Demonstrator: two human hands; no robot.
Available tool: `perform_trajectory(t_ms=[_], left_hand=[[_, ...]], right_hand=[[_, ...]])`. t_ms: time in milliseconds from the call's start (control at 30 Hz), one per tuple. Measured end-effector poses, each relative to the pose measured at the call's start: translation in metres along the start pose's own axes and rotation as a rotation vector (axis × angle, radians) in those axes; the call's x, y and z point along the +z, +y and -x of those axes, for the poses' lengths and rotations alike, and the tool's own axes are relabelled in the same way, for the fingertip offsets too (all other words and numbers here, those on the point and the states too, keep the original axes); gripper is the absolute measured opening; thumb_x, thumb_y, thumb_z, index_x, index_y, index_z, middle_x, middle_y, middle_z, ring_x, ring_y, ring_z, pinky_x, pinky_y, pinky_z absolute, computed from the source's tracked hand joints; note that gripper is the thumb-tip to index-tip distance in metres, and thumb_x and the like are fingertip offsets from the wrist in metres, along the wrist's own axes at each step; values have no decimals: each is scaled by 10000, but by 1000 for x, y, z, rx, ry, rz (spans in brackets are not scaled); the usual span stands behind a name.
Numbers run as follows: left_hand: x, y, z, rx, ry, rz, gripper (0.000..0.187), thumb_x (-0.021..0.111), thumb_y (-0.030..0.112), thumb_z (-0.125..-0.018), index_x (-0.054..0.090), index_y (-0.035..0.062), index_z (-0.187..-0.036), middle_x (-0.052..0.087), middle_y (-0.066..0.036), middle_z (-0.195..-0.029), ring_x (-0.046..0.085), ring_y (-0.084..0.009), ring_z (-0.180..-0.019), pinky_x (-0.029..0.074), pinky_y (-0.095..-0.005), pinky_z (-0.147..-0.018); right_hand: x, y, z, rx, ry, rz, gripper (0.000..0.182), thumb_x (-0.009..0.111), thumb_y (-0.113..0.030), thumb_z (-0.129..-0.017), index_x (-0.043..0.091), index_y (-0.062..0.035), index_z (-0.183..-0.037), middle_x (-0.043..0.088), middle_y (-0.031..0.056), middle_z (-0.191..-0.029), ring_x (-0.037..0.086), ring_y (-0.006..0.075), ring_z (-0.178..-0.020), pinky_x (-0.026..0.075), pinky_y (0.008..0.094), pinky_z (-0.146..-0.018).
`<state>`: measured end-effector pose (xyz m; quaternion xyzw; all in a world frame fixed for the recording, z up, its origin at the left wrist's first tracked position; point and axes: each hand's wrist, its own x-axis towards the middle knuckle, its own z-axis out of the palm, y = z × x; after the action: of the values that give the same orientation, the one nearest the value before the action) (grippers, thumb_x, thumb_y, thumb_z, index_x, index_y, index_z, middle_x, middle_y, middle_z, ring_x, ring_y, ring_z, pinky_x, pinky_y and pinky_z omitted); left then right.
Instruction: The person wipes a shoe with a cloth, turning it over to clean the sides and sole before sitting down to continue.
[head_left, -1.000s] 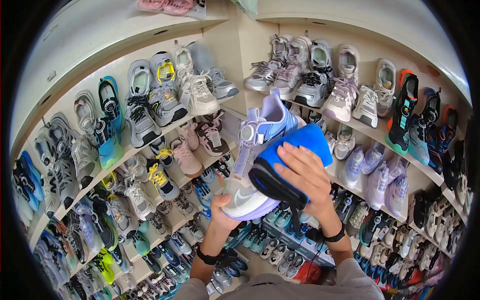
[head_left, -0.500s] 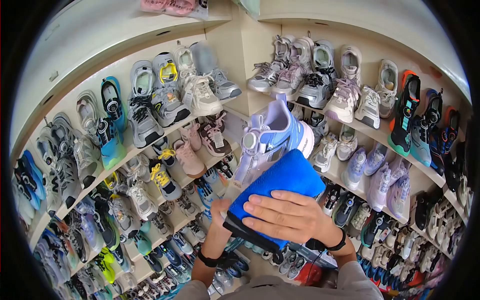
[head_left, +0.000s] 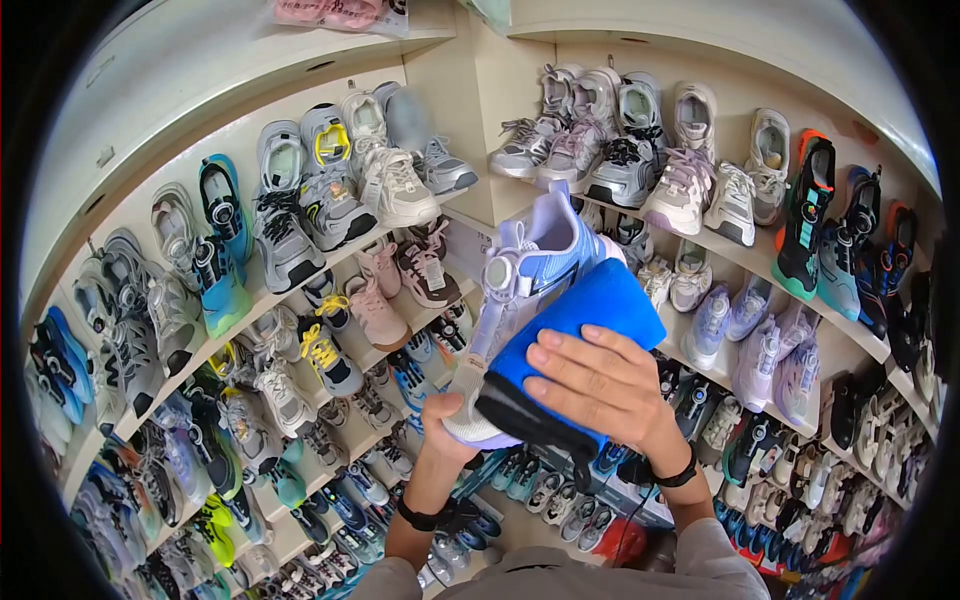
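Note:
A lavender and blue sneaker (head_left: 515,290) with a round dial is held up in the middle of the view, its toe pointing down and toward me. My left hand (head_left: 447,428) grips it at the toe, thumb on the upper. A blue cloth (head_left: 570,345) with a black edge lies against the side of the shoe. My right hand (head_left: 600,385) presses this cloth from above, fingers laid across it. The far side of the shoe and part of its sole are hidden by the cloth.
Curved shelves (head_left: 285,290) of sneakers rise on the left, and more shelves (head_left: 740,250) stand on the right, meeting in a corner ahead. A pink item in a plastic bag (head_left: 340,12) sits on top. Below, near the floor, are more shoes and a red object (head_left: 622,540).
My right hand and the blue cloth have moved up and to the right along the shoe, uncovering more of its toe. My left hand has shifted slightly.

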<state>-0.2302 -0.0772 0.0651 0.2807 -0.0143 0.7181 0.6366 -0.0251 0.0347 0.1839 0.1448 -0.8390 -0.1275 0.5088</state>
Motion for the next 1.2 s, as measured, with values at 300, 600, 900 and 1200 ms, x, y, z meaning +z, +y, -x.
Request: perform_trajectory(t_ms=[300,600,900,1200], left_hand=[[6,-4,4,52,58,-22,872,680,212,-719,346,-63,-1477,523,-243,-1428,545,-369,-1301,407,-457,-1156],[-5,-9,11,75,103,-76,810,655,254,-732,394,-5,-1453,509,-228,-1445,516,-379,-1325,364,-489,-1174],[13,-10,7,69,97,-137,899,650,277,-736,307,-26,-1510,478,-230,-1473,497,-377,-1348,354,-480,-1183],[8,0,5,91,83,-248,945,688,404,-707,372,-1,-1500,515,-224,-1452,562,-369,-1294,414,-541,-1138]], right_hand=[[0,9,3,155,63,32,316,574,-88,-904,701,-53,-1190,690,114,-1277,639,273,-1230,456,402,-1064],[2,1,9,160,40,28,334,548,-80,-917,699,-67,-1214,683,105,-1294,636,266,-1233,457,392,-1063],[2,-6,6,177,61,-5,337,574,-73,-899,704,-60,-1210,682,110,-1295,634,271,-1237,465,394,-1052],[-2,-17,-5,106,98,6,301,598,-92,-897,712,-50,-1172,701,113,-1253,649,270,-1212,469,384,-1041]])
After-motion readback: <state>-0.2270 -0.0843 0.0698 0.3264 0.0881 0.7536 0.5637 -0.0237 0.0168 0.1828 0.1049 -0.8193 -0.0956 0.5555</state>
